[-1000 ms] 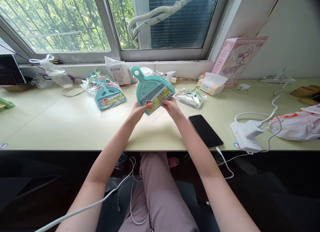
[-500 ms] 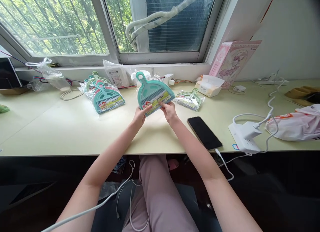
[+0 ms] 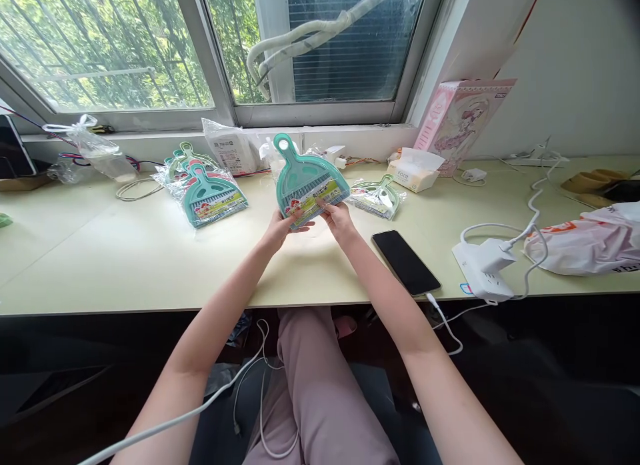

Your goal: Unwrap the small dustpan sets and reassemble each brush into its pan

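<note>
Between my two hands a teal mini dustpan and brush set [image 3: 310, 178] is held up above the desk, its handle pointing up and away, a yellow label across its lower part. My left hand [image 3: 286, 228] grips the lower left corner, thumb on the front and fingers underneath. At the lower right edge, my right hand [image 3: 337, 219] pinches it with the thumb on the label. To the left lies a pile of similar sets in clear wrap, a teal one [image 3: 213, 195] on top. Another wrapped set, green and white [image 3: 377, 197], lies to the right.
A black phone [image 3: 406, 261] with a cable lies right of my forearm, near a white power strip [image 3: 481, 271]. Behind stand a tissue pack [image 3: 416, 169] and a pink box [image 3: 463, 128]. A white plastic bag [image 3: 587, 241] sits far right on the desk [image 3: 125, 265].
The held set has tilted slightly more upright and risen a little. Fingers of my left hand now show extended below its lower edge. The view has shifted slightly.
</note>
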{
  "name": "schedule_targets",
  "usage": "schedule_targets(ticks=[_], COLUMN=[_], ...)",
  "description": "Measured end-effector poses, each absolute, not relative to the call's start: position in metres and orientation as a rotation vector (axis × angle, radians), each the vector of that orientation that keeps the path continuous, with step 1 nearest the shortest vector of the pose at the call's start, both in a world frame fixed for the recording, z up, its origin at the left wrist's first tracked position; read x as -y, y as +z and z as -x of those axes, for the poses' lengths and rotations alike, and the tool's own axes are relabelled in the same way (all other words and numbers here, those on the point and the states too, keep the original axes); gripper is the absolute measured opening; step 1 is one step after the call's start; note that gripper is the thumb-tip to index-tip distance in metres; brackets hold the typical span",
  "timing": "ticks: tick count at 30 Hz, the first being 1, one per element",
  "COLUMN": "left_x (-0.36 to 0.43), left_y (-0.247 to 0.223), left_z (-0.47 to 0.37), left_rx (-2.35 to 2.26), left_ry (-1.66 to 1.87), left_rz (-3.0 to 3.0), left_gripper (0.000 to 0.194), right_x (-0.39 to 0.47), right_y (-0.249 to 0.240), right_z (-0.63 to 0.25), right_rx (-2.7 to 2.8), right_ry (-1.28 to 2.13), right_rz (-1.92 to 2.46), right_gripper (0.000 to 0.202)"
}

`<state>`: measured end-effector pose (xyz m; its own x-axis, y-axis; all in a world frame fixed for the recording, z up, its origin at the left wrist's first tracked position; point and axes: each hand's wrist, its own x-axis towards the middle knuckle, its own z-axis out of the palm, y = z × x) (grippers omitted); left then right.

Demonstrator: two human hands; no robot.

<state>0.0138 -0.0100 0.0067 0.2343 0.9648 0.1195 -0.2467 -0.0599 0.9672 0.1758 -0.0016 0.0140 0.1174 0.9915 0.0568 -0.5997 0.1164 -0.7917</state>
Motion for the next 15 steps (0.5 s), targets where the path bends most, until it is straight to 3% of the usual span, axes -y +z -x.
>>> schedule_targets(ticks=[10,13,15], left_x=[0.009,0.005,0.002], left_y=[0.023,0.029,0.033], left_z=[0.005,0.013,0.021], left_rx=[-0.773,-0.77,-0.811], left_ry=[1.399,1.489,1.58], left_rz=[-1.21,-1.081,-0.92], left_gripper=[0.05,0.041,0.035], right_x=[0.004,0.008,0.014], right_y=[0.027,0.026,0.026], right_z=[-0.17,-0.172,-0.178], right_rx=[0.944,1.097,1.285], right_ry=[1.37,1.137,0.789], right_rz=[0.655,0.776,0.863], right_gripper=[0.034,0.039,0.038])
